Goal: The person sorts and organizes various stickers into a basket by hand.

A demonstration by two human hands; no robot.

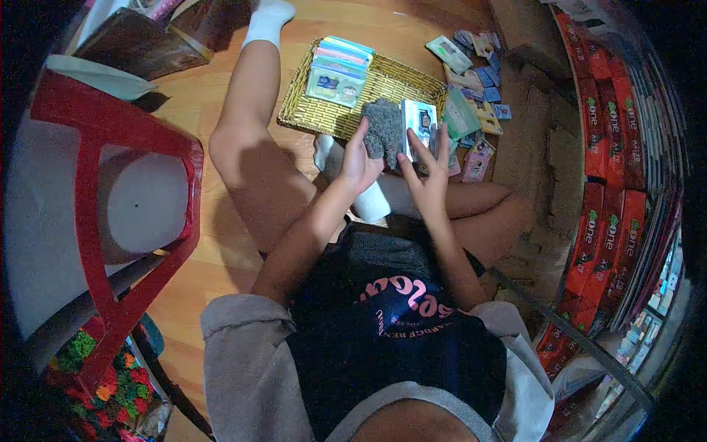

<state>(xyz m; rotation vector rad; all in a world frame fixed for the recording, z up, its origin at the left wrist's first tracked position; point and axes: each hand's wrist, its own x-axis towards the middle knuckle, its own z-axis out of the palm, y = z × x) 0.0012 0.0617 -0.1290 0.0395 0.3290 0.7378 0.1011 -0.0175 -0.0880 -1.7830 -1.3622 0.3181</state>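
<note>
My left hand (359, 163) is closed around a grey fuzzy cloth (381, 127), thumb along its left side. A flat white-and-blue packet (418, 118) with a dark picture on its front is held in my right hand (430, 175), fingers over its lower part. The cloth's right edge meets the packet's left side. Just beyond both hands lies a shallow golden woven basket (398, 75). Its left side holds a row of similar flat packets (336, 85), leaning on one another. What is printed on the packets is too small to read.
Loose packets and small cards (482, 107) lie scattered right of the basket. Brown cardboard (526, 177) and stacked red paper packs (604, 243) line the right. A red chair (88, 169) stands at left, above colourful artificial flowers (110, 383). My legs frame the wooden floor (180, 295).
</note>
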